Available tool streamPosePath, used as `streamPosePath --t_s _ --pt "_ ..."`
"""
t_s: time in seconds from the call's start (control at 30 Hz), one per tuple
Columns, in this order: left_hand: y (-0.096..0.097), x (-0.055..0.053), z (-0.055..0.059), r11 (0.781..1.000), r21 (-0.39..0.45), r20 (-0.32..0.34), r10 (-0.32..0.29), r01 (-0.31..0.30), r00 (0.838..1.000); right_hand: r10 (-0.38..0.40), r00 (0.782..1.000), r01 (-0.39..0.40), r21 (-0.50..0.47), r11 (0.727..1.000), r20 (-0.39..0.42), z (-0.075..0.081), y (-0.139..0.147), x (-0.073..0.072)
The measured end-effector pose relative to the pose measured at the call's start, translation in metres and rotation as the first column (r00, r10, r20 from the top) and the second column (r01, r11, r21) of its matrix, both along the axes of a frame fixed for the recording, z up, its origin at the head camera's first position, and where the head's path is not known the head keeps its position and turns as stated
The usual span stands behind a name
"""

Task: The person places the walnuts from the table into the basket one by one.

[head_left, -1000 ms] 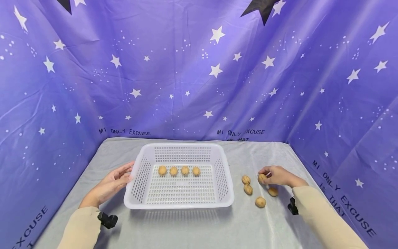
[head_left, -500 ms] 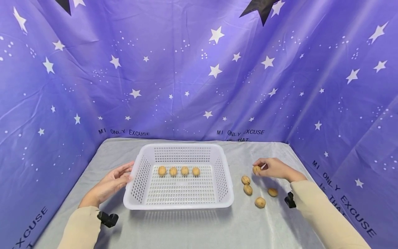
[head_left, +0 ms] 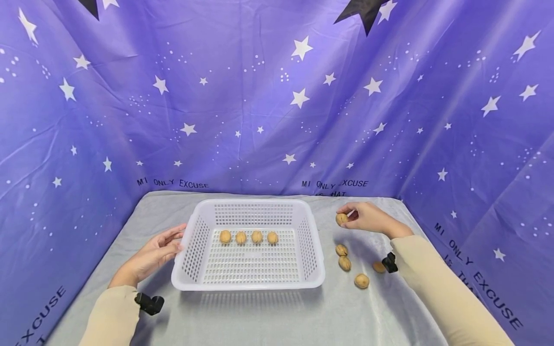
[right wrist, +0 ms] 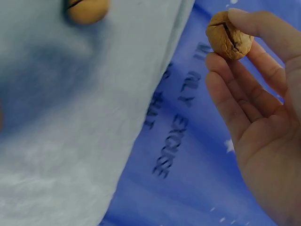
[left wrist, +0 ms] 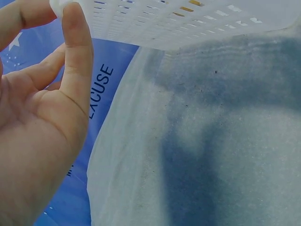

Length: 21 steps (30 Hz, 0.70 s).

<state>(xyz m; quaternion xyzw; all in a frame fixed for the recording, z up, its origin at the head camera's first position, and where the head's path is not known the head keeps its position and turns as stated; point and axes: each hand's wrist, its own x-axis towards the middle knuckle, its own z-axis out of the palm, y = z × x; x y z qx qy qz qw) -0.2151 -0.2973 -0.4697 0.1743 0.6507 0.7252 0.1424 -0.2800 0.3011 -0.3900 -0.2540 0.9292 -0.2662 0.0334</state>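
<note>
My left hand pinches the left rim of a white plastic basket between thumb and fingers; the left wrist view shows the thumb pressed at the rim. Inside the basket, several walnuts lie in a row across the perforated floor. Right of the basket my right hand holds a walnut by thumb and fingertips, above the cloth. A dark crack runs down that walnut's shell in the right wrist view.
Two walnuts lie close together beside the basket's right side. Another walnut rests nearer the front, and one more is partly covered by the black wrist camera. A grey cloth covers the table; purple star-printed curtains surround it.
My right hand has lifted the walnut off the cloth among the others and carried it up and leftward, toward the basket's right side. The left hand and basket stay in place.
</note>
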Motion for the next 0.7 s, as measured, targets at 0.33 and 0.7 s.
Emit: streamPosePath --t_s 0.33,0.7 --pt "-0.001 0.000 0.001 1.000 -0.010 -0.004 0.004 -0.004 1.000 0.095 0.995 -0.096 0.018 0.995 0.026 0.023 -0.064 -0.015" --pt "0.000 0.002 0.003 0.999 -0.040 -0.006 0.002 -0.002 1.000 0.288 0.957 -0.289 0.025 0.957 0.009 0.024 -0.154 -0.018"
